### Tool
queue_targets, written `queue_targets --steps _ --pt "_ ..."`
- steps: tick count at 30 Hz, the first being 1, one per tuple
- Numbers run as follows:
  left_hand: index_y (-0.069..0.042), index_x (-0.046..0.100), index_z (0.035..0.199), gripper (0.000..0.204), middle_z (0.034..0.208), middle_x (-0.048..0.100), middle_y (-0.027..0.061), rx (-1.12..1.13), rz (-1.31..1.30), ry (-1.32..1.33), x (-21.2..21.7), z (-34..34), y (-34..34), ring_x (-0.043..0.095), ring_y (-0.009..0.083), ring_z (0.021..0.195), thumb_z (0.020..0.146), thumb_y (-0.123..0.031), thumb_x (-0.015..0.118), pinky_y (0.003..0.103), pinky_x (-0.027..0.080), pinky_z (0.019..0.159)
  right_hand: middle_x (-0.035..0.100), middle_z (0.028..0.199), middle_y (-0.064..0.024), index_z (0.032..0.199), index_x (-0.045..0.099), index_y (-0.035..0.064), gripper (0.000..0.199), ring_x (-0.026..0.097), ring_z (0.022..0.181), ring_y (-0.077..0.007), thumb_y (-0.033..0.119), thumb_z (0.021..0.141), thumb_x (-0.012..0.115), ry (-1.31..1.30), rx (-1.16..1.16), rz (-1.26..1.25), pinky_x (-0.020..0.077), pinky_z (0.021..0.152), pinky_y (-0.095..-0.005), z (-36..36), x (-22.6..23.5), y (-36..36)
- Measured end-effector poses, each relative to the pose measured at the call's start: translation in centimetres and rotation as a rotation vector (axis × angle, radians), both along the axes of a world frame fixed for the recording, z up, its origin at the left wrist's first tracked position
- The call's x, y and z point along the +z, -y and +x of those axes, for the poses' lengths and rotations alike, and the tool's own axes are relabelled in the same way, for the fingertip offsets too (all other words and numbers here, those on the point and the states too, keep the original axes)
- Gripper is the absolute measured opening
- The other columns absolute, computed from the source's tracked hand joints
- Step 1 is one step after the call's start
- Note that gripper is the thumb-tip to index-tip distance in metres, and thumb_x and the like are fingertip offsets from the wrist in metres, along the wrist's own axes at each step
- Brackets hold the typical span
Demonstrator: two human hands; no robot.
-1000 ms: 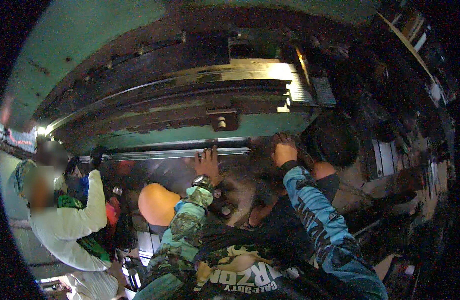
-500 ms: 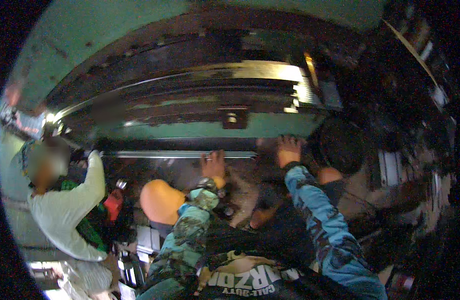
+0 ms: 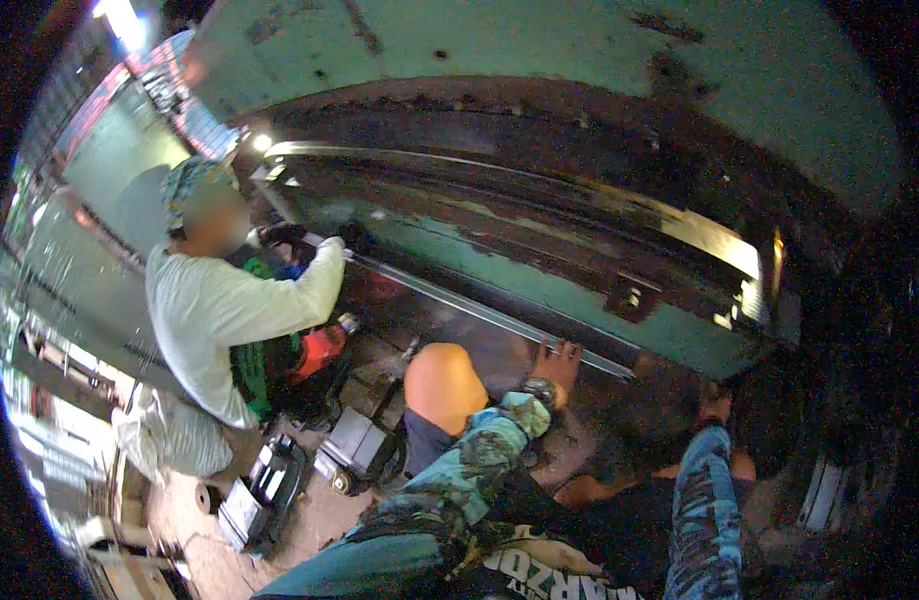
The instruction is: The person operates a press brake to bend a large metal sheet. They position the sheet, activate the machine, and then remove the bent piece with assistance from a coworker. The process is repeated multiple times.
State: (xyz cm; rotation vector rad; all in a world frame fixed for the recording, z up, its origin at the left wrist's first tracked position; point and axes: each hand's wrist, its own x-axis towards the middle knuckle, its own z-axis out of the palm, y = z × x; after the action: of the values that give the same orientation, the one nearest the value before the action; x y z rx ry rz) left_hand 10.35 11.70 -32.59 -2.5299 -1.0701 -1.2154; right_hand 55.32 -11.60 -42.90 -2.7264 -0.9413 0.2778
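- Steel, bright and thin: the rail [image 3: 480, 310] runs from far left to near right along the foot of the green machine [image 3: 540, 270], just under its rusty lip.
- The left hand [image 3: 558, 362] lies on the rail's near end, fingers spread and flat against it, pinching nothing; a watch [image 3: 540, 390] sits at the wrist above a camouflage sleeve [image 3: 480, 455].
- The right hand [image 3: 718, 408] is in deep shadow further right, close to the machine's lower edge; whether it is spread or closed cannot be told. Its blue patterned sleeve [image 3: 702, 510] shows clearly.
- Handling, as a judgement: the rail looks long, stiff and moderately heavy, with narrow edges that may be sharp and a smooth, possibly oily face. It would likely sag or swing if held at one end, so a grip from beneath at both ends seems soundest.
- A co-worker [image 3: 230, 320] in a pale shirt crouches at left, one gloved hand [image 3: 332, 248] on the rail's far end.
- An orange rounded object [image 3: 442, 385] lies near the left hand, between the two people.
- Dark cases [image 3: 270, 485] rest on the floor [image 3: 310, 520], near left.
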Motion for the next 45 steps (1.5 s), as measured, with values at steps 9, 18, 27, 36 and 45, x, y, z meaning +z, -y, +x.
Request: queue_targets --steps 9,18,27,36,45 --pt "-0.013 0.048 0.156 0.054 0.145 0.056 0.0128 -0.013 -0.395 -0.613 6.9 -1.1 1.2 0.051 0.0319 0.140 0.102 -0.021 0.050 0.067 0.019 0.125 0.044 0.159 -0.0249 0.153 0.048 0.0010 0.109 0.054 0.139 -0.0380 0.068 0.073 0.080 0.062 -0.151 -0.333 0.0505 0.111 -0.0478 -1.1 6.6 1.5" --pt "-0.011 0.046 0.156 0.058 0.150 0.052 0.0133 0.001 -0.445 -0.681 5.6 -0.8 1.1 0.047 0.0308 0.145 0.100 -0.023 0.055 0.067 0.015 0.125 0.072 0.122 -0.0167 0.120 0.074 0.0090 0.051 0.071 0.107 -0.0375 0.034 0.078 0.088 -0.128 0.043 -0.165 0.0592 0.094 -0.0547 -2.7 13.7 0.9" --pt "-0.009 0.049 0.151 0.051 0.146 0.052 0.0127 -0.071 -0.475 -0.553 4.9 -1.2 1.1 0.045 0.0325 0.147 0.101 -0.021 0.050 0.069 0.017 0.124 0.077 0.098 -0.0160 0.105 0.080 0.0127 0.032 0.073 0.097 -0.0395 0.028 0.078 0.089 0.208 0.062 -0.016 0.0600 0.082 -0.0519 -5.6 16.9 3.0" --pt "-0.015 0.051 0.151 0.049 0.151 0.054 0.0141 -0.062 -0.407 -0.606 6.3 -1.8 1.3 0.049 0.0334 0.144 0.103 -0.023 0.045 0.065 0.020 0.127 0.074 0.086 -0.0175 0.090 0.076 0.0067 0.038 0.071 0.082 -0.0417 0.038 0.073 0.089 0.089 0.268 0.359 0.0563 0.069 -0.0502 -8.4 26.6 4.4" --pt "-0.020 0.051 0.152 0.047 0.153 0.053 0.0111 -0.017 -0.360 -0.753 4.4 -0.4 -0.8 0.044 0.0303 0.148 0.107 -0.033 0.039 0.066 0.013 0.128 0.072 0.078 -0.0135 0.087 0.074 0.0007 0.014 0.068 0.073 -0.0285 0.008 0.081 0.084 0.190 0.351 0.535 0.0532 0.071 -0.0388 -14.5 39.9 4.0"
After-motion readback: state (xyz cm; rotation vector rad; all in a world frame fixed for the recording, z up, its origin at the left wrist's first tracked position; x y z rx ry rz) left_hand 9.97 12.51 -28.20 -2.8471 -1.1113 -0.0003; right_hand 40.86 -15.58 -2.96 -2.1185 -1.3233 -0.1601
